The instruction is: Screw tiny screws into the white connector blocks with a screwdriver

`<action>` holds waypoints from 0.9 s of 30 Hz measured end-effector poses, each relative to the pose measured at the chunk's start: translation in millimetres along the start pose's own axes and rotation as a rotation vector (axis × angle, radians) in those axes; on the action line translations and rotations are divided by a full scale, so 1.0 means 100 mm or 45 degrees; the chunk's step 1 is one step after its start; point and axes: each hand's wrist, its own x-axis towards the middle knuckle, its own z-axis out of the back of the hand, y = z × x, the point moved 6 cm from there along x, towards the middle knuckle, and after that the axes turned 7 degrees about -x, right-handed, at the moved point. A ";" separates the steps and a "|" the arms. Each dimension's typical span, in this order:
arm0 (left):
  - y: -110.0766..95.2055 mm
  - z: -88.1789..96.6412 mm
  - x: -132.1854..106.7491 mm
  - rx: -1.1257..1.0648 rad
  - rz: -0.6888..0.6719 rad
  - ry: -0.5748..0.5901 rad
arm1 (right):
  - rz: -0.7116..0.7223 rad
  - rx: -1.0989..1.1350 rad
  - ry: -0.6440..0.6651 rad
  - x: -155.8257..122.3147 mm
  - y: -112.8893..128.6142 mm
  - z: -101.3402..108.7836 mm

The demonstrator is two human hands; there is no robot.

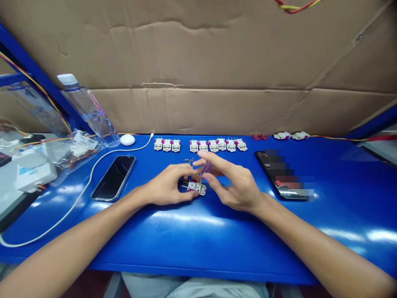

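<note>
My left hand is closed around a small white-and-magenta plastic module, thumb at its near side and fingers at its far side. The module lies on the blue table, thin metal pins pointing left. Above its right part, my right hand pinches a small screwdriver with a purple handle, tilted and tip down. Whether the tip touches a screw is too small to tell. Just beyond my fingers lie several small dark screws, partly hidden by the hands.
Several similar modules stand in a row along the cardboard wall. One phone lies left, another right. A white cable, a water bottle and a plastic bag are at left; red pieces lie at back right.
</note>
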 end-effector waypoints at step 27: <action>0.02 0.01 -0.01 0.003 0.028 0.006 | -0.034 0.015 0.046 -0.01 -0.04 0.00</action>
